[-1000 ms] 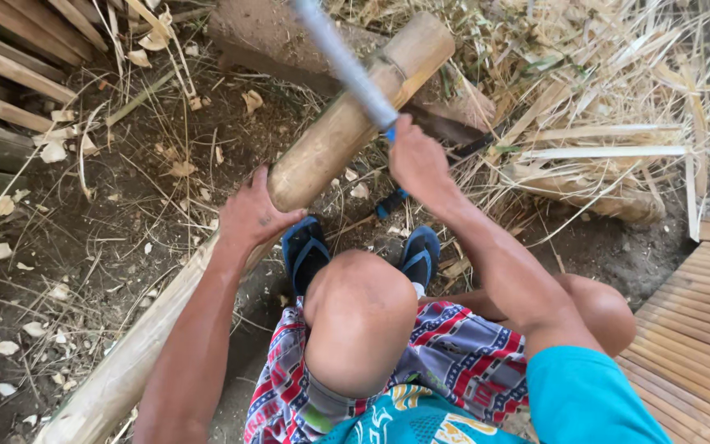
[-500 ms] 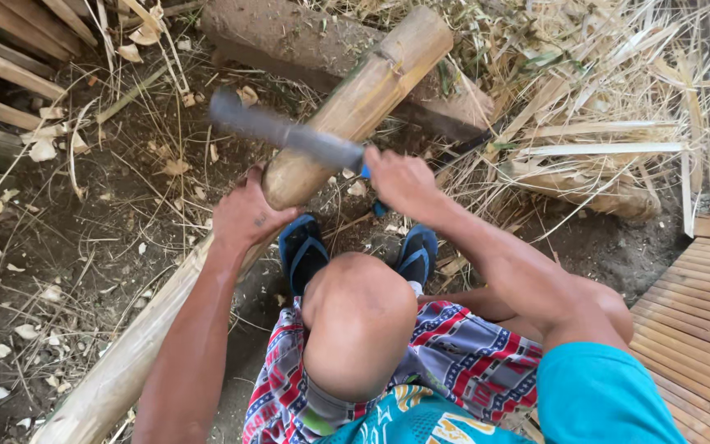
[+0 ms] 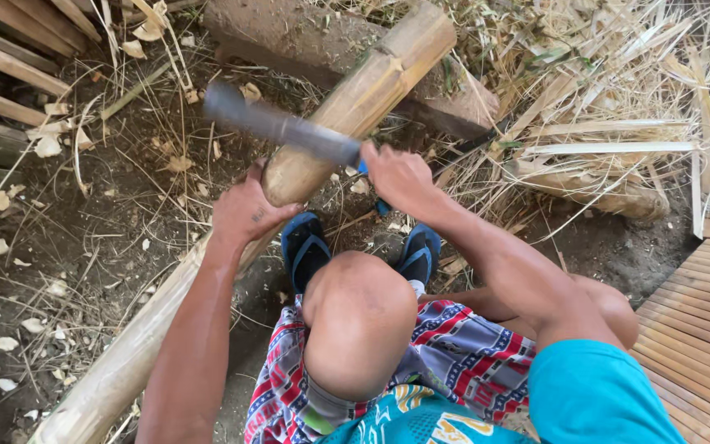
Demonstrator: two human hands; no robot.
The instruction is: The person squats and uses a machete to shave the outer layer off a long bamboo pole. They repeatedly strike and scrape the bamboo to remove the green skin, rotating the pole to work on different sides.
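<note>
The left hand (image 3: 244, 210) lies just left of the frame's centre, fingers curled over the side of a long, thick, pale tan bamboo pole (image 3: 355, 107), pressing on it. The right hand (image 3: 400, 177) sits just right of centre, closed in a fist around the handle of a long grey metal blade (image 3: 277, 125); a bit of blue handle shows under the fist. The blade reaches up and to the left from the fist and crosses over the pole, its tip blurred at the upper left of centre. Whether its edge touches the pole cannot be told.

The pole runs diagonally from the lower left corner up to the top centre, where its upper end rests on a brown stone block (image 3: 306, 37). Below the hands, two feet in dark blue flip-flops (image 3: 306, 247) stand on the bare earth just right of the pole, with a bent knee and patterned red, white and blue shorts (image 3: 454, 345) at the bottom centre. A heap of dry straw-coloured bamboo strips (image 3: 618, 107) fills the upper right, and a slatted wooden deck (image 3: 700, 329) occupies the lower right.
</note>
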